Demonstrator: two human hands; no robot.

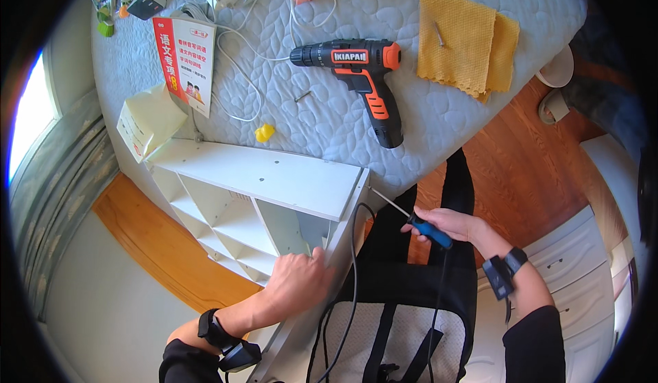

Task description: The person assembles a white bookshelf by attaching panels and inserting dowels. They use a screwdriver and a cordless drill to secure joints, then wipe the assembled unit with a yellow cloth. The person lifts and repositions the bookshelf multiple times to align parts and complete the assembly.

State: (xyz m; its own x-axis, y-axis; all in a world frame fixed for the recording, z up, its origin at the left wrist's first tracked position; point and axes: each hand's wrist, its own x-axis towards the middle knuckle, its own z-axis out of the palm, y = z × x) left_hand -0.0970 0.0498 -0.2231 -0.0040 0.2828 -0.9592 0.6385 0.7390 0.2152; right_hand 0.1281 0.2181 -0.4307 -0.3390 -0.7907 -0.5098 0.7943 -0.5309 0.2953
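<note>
R hand (454, 224) is wrapped round the blue handle of a screwdriver (434, 235); shaft points up-left, tip at the R end of a white shelf unit (308, 187), can't tell if touching. L hand (295, 283) rests on the unit's near side, fingers curled; can't tell if it's gripping, as the fingertips are hidden. Unit has several open compartments & stands against the bed (428, 133). 1 black wrist device per arm.

On the bed: black/orange cordless drill (353, 57), approx. mid; 1 screw (302, 96) to its L; yellow cloth (466, 57) to its R, w/ a metal piece (440, 34) on top; red/white book (186, 67) far L, white cables nearby; small yellow item (264, 133) betw. book & drill, nr. the unit.
</note>
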